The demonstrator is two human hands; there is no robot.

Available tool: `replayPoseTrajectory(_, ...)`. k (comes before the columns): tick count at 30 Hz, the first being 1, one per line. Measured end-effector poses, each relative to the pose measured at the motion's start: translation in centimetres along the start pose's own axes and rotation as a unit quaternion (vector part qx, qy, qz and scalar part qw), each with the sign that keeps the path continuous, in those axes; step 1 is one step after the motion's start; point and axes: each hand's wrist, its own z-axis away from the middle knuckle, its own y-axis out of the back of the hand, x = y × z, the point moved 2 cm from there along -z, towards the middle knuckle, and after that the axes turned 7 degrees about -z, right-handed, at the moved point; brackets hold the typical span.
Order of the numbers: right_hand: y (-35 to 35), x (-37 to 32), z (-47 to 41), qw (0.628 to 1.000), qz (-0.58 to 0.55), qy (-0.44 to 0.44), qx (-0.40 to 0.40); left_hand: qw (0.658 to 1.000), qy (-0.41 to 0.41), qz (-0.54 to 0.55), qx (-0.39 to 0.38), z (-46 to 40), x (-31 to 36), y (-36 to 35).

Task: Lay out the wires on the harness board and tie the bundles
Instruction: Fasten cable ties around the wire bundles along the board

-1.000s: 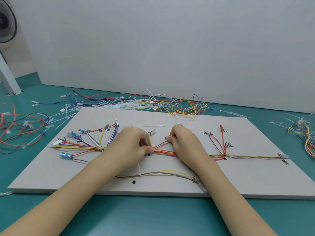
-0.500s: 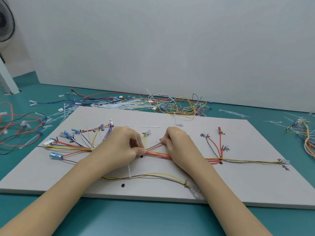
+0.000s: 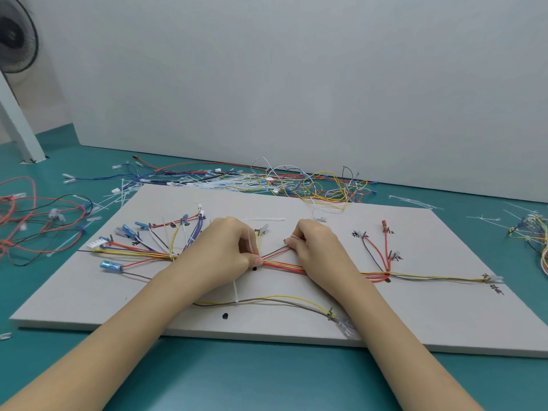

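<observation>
Harness board lies flat on the teal table, long edge toward the camera. Main wire bundle (red, orange, yellow strands) runs left to right across the board's middle.

Left hand sits on the board just left of centre, thumb and fingers pinched on a white cable tie right at the bundle. Tie tail hangs toward the board's near edge and crosses a loose yellow and brown wire pair. Whether the tie is looped round the bundle is hidden by the fingers.

Right hand sits just right of board centre, fingers curled, pinching a thin white strand at the fingertips, heel of the hand over the bundle.

At the board's left end the bundle fans out to blue terminals and a white connector. At the right end, branches go to a red terminal and a clear terminal. A spare white tie lies on the board behind the hands.

Off the board: tangled loose wires behind its far edge, red and black loops beyond its left end, another small bunch past the right end. Fan stands far left of the board.
</observation>
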Motion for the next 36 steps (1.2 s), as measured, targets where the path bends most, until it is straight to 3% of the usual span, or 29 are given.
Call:
replayPoseTrajectory(7,0.7,0.7,-0.6,0.997,-0.069,-0.017,-0.004,1.0,-0.006,0.008,0.002,0.9,-0.8,-0.5)
replayPoseTrajectory(13,3.8,1.2,-0.5,0.994,-0.076,-0.012,0.072,0.997,-0.034,-0.046,0.043,1.8,-0.3,-1.1)
replayPoseTrajectory(17,6.6,3.9,-0.3,0.987,-0.051,-0.096,0.116,0.99,-0.066,-0.106,0.059,1.9,0.1,-1.2)
replayPoseTrajectory(22,7.9,6.5,0.3,0.971,0.061,-0.203,0.112,0.979,-0.123,-0.156,0.038,2.1,0.9,-2.0)
replayPoseTrajectory(29,8.2,7.6,0.4,0.967,0.111,-0.225,0.053,0.994,-0.019,0.006,0.103,1.8,0.2,-1.4)
replayPoseTrajectory(33,7.7,7.8,0.2,0.964,0.115,-0.222,0.084,0.996,0.036,0.021,0.084,1.4,0.2,-1.3)
replayPoseTrajectory(36,7.5,7.9,0.1,0.96,0.133,-0.223,0.104,0.996,0.026,0.013,0.085,1.4,0.5,-1.4)
